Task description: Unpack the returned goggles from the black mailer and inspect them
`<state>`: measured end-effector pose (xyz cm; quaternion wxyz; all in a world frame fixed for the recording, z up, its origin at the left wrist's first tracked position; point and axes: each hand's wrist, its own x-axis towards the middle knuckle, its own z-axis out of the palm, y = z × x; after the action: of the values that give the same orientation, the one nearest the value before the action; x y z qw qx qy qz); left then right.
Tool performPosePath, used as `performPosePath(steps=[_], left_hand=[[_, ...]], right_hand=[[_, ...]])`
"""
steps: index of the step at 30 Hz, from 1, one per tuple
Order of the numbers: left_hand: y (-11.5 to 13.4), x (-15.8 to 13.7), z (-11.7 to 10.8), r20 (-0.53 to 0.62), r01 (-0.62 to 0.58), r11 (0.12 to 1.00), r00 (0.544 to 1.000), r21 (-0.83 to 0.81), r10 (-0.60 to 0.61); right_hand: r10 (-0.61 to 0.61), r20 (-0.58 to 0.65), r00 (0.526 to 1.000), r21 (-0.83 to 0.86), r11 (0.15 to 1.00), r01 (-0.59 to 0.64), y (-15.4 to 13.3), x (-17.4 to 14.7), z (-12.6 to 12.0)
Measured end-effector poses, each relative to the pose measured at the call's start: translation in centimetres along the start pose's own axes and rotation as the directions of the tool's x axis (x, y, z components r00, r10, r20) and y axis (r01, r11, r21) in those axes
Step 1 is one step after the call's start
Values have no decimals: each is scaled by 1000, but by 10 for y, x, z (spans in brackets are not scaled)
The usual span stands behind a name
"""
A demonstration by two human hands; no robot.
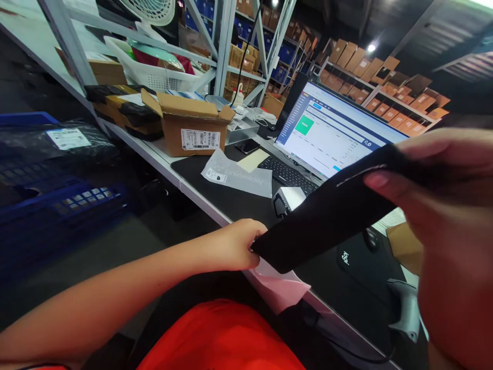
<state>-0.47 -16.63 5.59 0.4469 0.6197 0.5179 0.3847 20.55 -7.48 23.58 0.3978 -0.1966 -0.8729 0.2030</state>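
Observation:
A long, flat black item (327, 216), with a thin pale line near its upper end, stretches across in front of me; its exact kind I cannot make out. My left hand (242, 244) is closed on its lower left end. At the upper right end my right hand (442, 205) pinches it, thumb on the near face. Just below the left hand a pink plastic bag (283, 288) hangs over the desk edge. Behind the black item stands a small white box (290, 198) with a black design. A frosted plastic bag (239, 174) with a label lies farther left.
An open cardboard box (194, 126) stands on the desk (204, 192). Beyond are a keyboard (287, 173), a monitor (335, 133) and a phone (247, 146). At right lie a mouse (370, 239) and a grey handheld scanner (406, 308). Blue crates (57, 216) stand at left.

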Motion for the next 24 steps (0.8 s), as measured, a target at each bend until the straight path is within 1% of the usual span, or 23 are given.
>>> performPosePath(steps=[2,3,5,7,9,11,13,16,20,21,22,23,24], left_hand=[[-2,0,-2,-9,15,1000,1000,8,-15],[-3,0,-4,-13,26,999,1000,22,-26],[-2,1,-7,-10,56,996,998,71,-56],[-1,2,-10,5,82,988,997,131,-83],[1,4,-11,8,87,982,996,170,-89],[2,6,-10,6,88,981,996,172,-90],[3,8,-8,25,93,983,995,159,-98],[5,11,-6,44,114,980,991,163,-123],[5,12,-8,-7,106,976,994,189,-107],[5,11,-8,-19,97,978,995,185,-95],[5,10,-8,-30,88,981,996,174,-84],[4,9,-8,-43,78,984,996,159,-72],[3,8,-8,-65,66,987,996,145,-57]], right_hand=[[-78,-37,996,-121,990,73,-2,-8,4],[-93,-26,995,-155,984,88,-1,-12,4],[-66,29,997,-171,983,70,1,-18,0],[-9,90,996,-169,985,24,5,-22,-6],[55,152,987,-128,991,-35,9,-25,-10],[73,187,980,-65,996,-62,14,-29,-7],[53,211,976,-24,998,-49,18,-34,2],[23,314,949,-65,998,-3,24,-41,26],[27,521,853,-174,982,75,30,-51,60],[35,557,829,-209,973,99,33,-53,68],[46,573,818,-254,959,124,36,-56,74],[56,567,822,-303,942,145,41,-57,80],[62,543,837,-343,927,154,45,-58,84]])
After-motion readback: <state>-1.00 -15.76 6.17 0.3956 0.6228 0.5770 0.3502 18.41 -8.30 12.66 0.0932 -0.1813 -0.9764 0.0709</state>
